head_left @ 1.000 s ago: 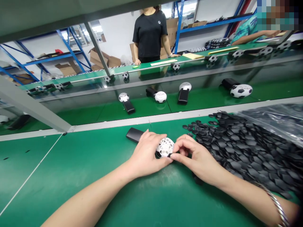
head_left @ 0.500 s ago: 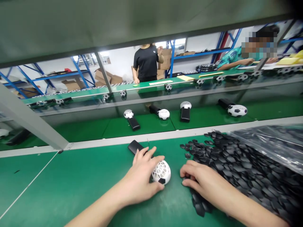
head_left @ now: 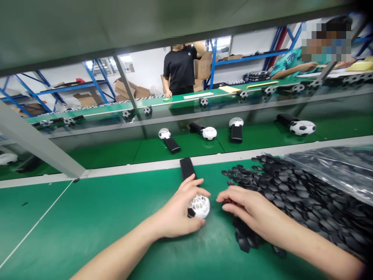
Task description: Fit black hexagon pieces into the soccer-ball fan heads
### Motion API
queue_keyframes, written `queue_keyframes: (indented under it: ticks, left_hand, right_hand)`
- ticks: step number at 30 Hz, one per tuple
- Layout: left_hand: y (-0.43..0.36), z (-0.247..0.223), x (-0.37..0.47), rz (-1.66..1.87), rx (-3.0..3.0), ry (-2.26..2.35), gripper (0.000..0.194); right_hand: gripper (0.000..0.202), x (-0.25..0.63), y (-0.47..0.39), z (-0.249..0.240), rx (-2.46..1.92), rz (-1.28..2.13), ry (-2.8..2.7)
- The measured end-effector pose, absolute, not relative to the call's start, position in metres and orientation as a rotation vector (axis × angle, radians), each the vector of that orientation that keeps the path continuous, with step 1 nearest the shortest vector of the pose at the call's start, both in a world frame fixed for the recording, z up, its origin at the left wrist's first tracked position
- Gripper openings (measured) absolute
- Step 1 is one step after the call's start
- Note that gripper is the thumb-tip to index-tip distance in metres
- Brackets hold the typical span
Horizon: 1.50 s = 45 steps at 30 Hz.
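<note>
My left hand [head_left: 180, 210] is closed around the white, soccer-ball-shaped head of a handheld fan [head_left: 200, 206] on the green bench. Its openwork grille faces up, and a black patch shows beside my fingers. The fan's black handle [head_left: 187, 168] points away from me, partly behind my fingertips. Just right of the ball, my right hand [head_left: 247, 204] is pinched, with fingertips apart from the fan. Something dark shows at those fingertips, too small to make out. Under and beyond that hand spreads a pile of black pentagon-like pieces [head_left: 309, 206].
A clear plastic bag [head_left: 344, 167] lies over the pile's far side. Beyond the bench's pale rail [head_left: 136, 168], several similar fans lie on a green conveyor [head_left: 131, 149]. A metal post [head_left: 43, 142] stands at left. Two people [head_left: 179, 70] are across the line.
My left hand has turned the fan, so its handle swung from back left to nearly straight away. The right hand has come slightly closer to the ball. Fans on the conveyor have shifted right.
</note>
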<state>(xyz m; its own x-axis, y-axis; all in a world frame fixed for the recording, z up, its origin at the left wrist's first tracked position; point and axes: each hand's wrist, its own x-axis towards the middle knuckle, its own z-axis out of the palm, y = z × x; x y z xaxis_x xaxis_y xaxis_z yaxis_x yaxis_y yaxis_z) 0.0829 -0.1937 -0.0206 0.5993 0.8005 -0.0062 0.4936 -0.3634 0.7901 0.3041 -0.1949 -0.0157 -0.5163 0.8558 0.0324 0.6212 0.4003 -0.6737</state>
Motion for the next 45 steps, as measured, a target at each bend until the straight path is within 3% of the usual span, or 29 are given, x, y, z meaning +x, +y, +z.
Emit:
queue_keyframes:
  ticks: [7,16,25,31,33,38,45]
  left_hand:
    - [-0.188,-0.022,0.08,0.538,2.045,0.846,0.064]
    - [-0.191,-0.023,0.084,0.571,2.037,0.833,0.057]
    - [-0.195,-0.022,0.095,0.636,2.01,0.929,0.044]
    - [-0.196,-0.022,0.097,0.631,2.045,0.906,0.04]
    - [-0.196,-0.021,0.094,0.599,2.068,0.885,0.043]
    - [-0.192,-0.016,0.08,0.461,2.039,1.108,0.052]
    - [-0.189,-0.01,0.076,0.435,1.95,1.005,0.052]
  right_hand:
    - [0.008,0.298,-0.201,-0.014,-1.244,0.935,-2.144]
    - [0.023,0.286,-0.206,-0.019,-0.916,0.918,-2.245]
    - [0.004,0.278,-0.206,-0.027,-1.091,0.987,-2.026]
    - [0.013,0.276,-0.198,-0.023,-1.199,1.068,-1.964]
    - [0.013,0.288,-0.19,-0.022,-1.23,1.011,-2.046]
    - [0.017,0.328,-0.171,-0.029,-1.505,0.48,-2.35]
    - [0.009,0.324,-0.176,-0.028,-1.569,0.501,-2.416]
